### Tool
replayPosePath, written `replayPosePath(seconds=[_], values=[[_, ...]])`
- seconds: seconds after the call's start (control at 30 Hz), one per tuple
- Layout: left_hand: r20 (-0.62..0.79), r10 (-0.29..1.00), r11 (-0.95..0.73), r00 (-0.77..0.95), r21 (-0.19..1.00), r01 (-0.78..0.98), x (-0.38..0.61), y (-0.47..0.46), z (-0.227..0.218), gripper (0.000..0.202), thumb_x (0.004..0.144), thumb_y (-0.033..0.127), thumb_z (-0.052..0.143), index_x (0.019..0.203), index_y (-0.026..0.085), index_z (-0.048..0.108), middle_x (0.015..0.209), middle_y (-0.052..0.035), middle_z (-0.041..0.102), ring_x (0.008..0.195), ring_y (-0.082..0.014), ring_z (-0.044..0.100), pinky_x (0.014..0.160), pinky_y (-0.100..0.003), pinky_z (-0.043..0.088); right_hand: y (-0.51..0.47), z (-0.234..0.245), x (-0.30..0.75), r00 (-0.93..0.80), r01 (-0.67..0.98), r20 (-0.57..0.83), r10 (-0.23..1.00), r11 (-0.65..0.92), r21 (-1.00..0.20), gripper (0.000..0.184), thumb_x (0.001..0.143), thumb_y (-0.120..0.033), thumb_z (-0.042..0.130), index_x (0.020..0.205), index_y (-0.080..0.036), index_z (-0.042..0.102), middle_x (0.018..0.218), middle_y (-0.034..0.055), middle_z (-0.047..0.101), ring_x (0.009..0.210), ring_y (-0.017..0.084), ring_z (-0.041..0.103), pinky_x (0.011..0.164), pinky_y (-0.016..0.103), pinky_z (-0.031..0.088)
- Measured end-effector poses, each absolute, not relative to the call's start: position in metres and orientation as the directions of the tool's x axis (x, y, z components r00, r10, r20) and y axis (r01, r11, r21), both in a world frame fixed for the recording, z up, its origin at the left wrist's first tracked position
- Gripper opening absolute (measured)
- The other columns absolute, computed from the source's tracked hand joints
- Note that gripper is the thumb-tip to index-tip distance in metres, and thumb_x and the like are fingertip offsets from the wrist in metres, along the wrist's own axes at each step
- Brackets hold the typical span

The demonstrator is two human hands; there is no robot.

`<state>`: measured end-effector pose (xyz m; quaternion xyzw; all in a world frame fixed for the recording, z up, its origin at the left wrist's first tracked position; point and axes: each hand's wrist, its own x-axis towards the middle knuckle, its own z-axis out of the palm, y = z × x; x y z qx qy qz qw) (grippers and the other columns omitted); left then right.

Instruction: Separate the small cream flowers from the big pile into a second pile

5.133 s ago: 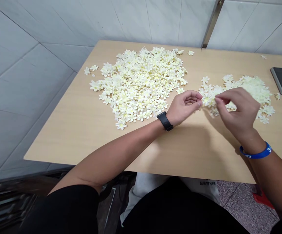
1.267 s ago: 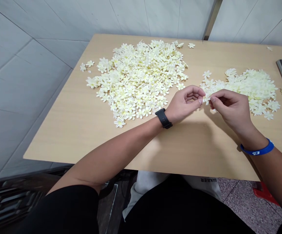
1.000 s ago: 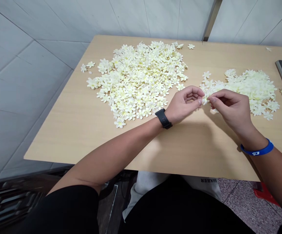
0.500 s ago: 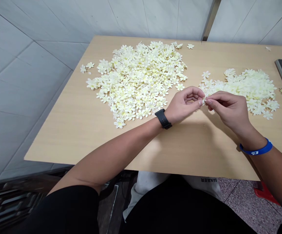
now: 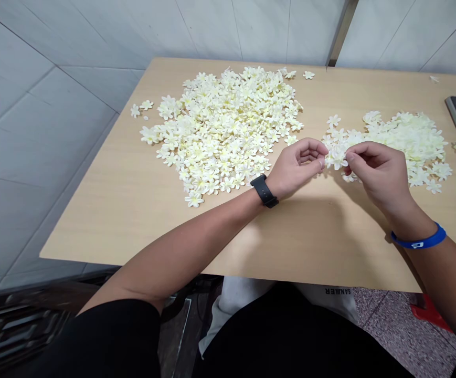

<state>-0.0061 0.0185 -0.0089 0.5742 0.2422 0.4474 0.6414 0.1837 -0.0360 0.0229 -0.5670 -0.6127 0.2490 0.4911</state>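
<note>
- Your left hand [image 5: 299, 164] is holding thumb and forefinger narrow at one edge of a white flower [image 5: 336, 156], and your right hand [image 5: 381, 169] is pinching the other edge
- The flower is sitting between your fingertips, above the table [image 5: 133, 226] and before the smaller pile [image 5: 406, 137]; overlapping petals are hiding whether it is single or layered
- If you are tugging unevenly, you are risking a torn petal, as they are looking thin
- If your pinch is slackening, you are risking losing it among lookalikes
- If your left wrist is drifting outward, you are risking scattering the larger pile [image 5: 228, 131]
</note>
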Motion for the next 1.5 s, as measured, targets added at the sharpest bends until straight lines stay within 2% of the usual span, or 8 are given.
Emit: replayPosePath(seconds=[0.2, 0.33, 0.5, 0.9, 1.03, 1.2, 1.33, 1.5], values=[[0.190, 0.871, -0.051, 0.453, 0.952, -0.301, -0.007, 0.020, -0.009, 0.016, 0.083, 0.011, 0.073, 0.094, 0.015, 0.063, 0.082, 0.0007, 0.066, 0.071, -0.0078, 0.067, 0.073, -0.023, 0.057, -0.030, 0.023, 0.203, 0.255, 0.679, 0.473, 0.843, 0.192, -0.709, 0.011, 0.085, -0.017, 0.068, 0.079, -0.025, 0.072, 0.074, 0.0033, 0.070, 0.066, 0.019, 0.062, 0.064, 0.036, 0.050], [0.200, 0.868, -0.075, 0.455, 0.957, -0.279, -0.005, 0.019, -0.012, 0.016, 0.083, 0.016, 0.075, 0.094, 0.016, 0.062, 0.083, 0.0004, 0.066, 0.072, -0.0079, 0.066, 0.074, -0.023, 0.056, -0.036, 0.028, 0.199, 0.113, 0.797, 0.608, 0.786, 0.293, -0.528, 0.011, 0.090, -0.019, 0.069, 0.086, -0.028, 0.074, 0.085, 0.0063, 0.072, 0.075, 0.022, 0.064, 0.076, 0.040, 0.051], [0.232, 0.842, -0.117, 0.487, 0.960, -0.255, -0.005, 0.018, -0.014, 0.026, 0.082, 0.028, 0.081, 0.097, 0.017, 0.063, 0.091, -0.0016, 0.068, 0.085, -0.0103, 0.067, 0.081, -0.024, 0.055, -0.045, 0.029, 0.176, -0.097, 0.655, 0.483, 0.870, 0.421, -0.627, 0.005, 0.086, -0.032, 0.080, 0.082, -0.031, 0.077, 0.083, 0.0033, 0.075, 0.076, 0.025, 0.067, 0.071, 0.041, 0.053], [0.204, 0.852, -0.064, 0.481, 0.955, -0.291, -0.005, 0.017, -0.009, 0.026, 0.081, 0.021, 0.080, 0.098, 0.017, 0.061, 0.085, -0.0003, 0.066, 0.076, -0.0085, 0.064, 0.076, -0.024, 0.055, -0.037, 0.020, 0.188, 0.156, 0.554, 0.407, 0.900, 0.261, -0.790, 0.014, 0.086, -0.019, 0.071, 0.074, -0.025, 0.073, 0.070, 0.0009, 0.070, 0.063, 0.018, 0.062, 0.059, 0.033, 0.048], [0.169, 0.879, -0.047, 0.445, 0.962, -0.270, -0.005, 0.019, -0.009, 0.023, 0.082, 0.017, 0.078, 0.097, 0.017, 0.061, 0.086, -0.0003, 0.066, 0.075, -0.0076, 0.064, 0.077, -0.023, 0.056, -0.028, 0.020, 0.210, 0.262, 0.704, 0.483, 0.836, 0.177, -0.688, 0.011, 0.086, -0.016, 0.070, 0.080, -0.024, 0.074, 0.078, 0.0049, 0.072, 0.067, 0.019, 0.061, 0.067, 0.037, 0.049], [0.183, 0.878, -0.061, 0.442, 0.959, -0.276, -0.004, 0.019, -0.013, 0.024, 0.082, 0.019, 0.079, 0.098, 0.017, 0.062, 0.087, -0.0001, 0.066, 0.076, -0.0076, 0.064, 0.077, -0.023, 0.055, -0.036, 0.029, 0.198, 0.024, 0.819, 0.647, 0.762, 0.357, -0.450, 0.007, 0.092, -0.023, 0.070, 0.086, -0.028, 0.069, 0.081, 0.0046, 0.067, 0.071, 0.021, 0.059, 0.073, 0.040, 0.048], [0.206, 0.846, -0.063, 0.491, 0.954, -0.293, -0.004, 0.019, -0.014, 0.032, 0.081, 0.031, 0.086, 0.098, 0.018, 0.063, 0.090, -0.0013, 0.068, 0.082, -0.0093, 0.066, 0.080, -0.023, 0.055, -0.045, 0.029, 0.175, -0.129, 0.719, 0.546, 0.828, 0.457, -0.524, 0.009, 0.093, -0.033, 0.071, 0.086, -0.029, 0.074, 0.080, 0.0041, 0.072, 0.069, 0.022, 0.063, 0.068, 0.040, 0.051], [0.218, 0.829, -0.039, 0.515, 0.941, -0.336, -0.004, 0.019, -0.015, 0.047, 0.076, 0.046, 0.090, 0.100, 0.018, 0.062, 0.090, -0.0016, 0.069, 0.082, -0.0106, 0.067, 0.079, -0.025, 0.056, -0.043, 0.019, 0.172, -0.066, 0.637, 0.489, 0.870, 0.414, -0.650, 0.007, 0.091, -0.033, 0.074, 0.086, -0.030, 0.077, 0.085, 0.0036, 0.077, 0.076, 0.023, 0.070, 0.069, 0.040, 0.057]])
